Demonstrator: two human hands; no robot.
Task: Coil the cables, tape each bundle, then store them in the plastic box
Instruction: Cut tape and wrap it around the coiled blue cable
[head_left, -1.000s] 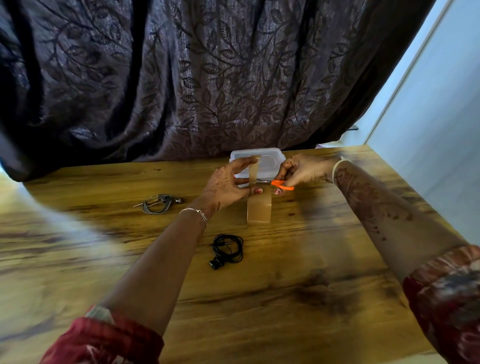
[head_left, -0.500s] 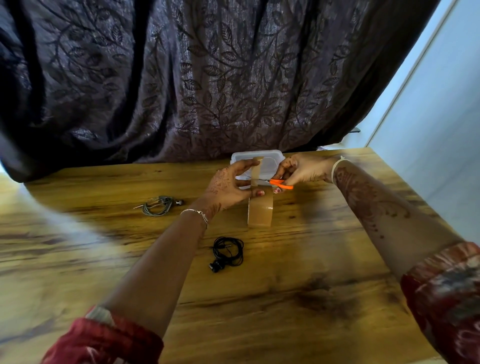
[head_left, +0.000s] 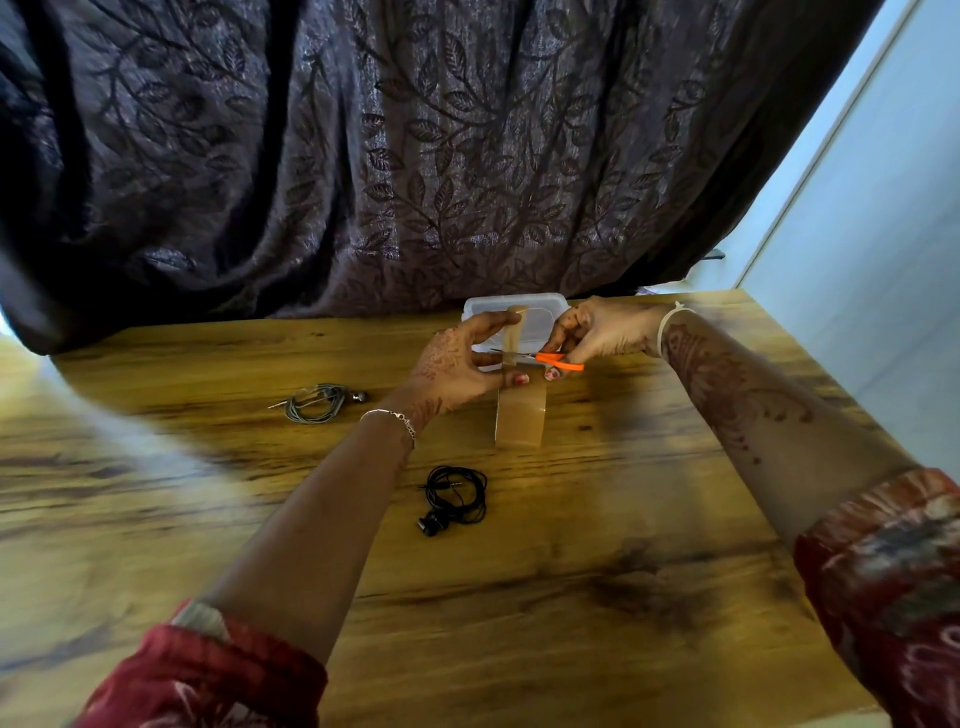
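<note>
Nearest the person, the black earphone cable (head_left: 457, 496) lies on the wooden table (head_left: 649, 545) in a loose, untaped coil. It looks light and limp, likely to spring open, so it is best pinched across all its loops at once. Just beyond it the brown tape roll (head_left: 519, 423) stands on edge, with a tape strip (head_left: 514, 332) drawn up from it. The left hand (head_left: 452, 364) pinches that strip between forefinger and thumb, holding it taut. The right hand (head_left: 602, 332) grips the orange-handled scissors (head_left: 558, 360), whose blades meet the strip. Thin and sticky, the cut piece should be held by its ends. Off to the left lies a grey cable coil (head_left: 317, 402). The plastic box (head_left: 485, 306) sits farthest, behind the hands.
</note>
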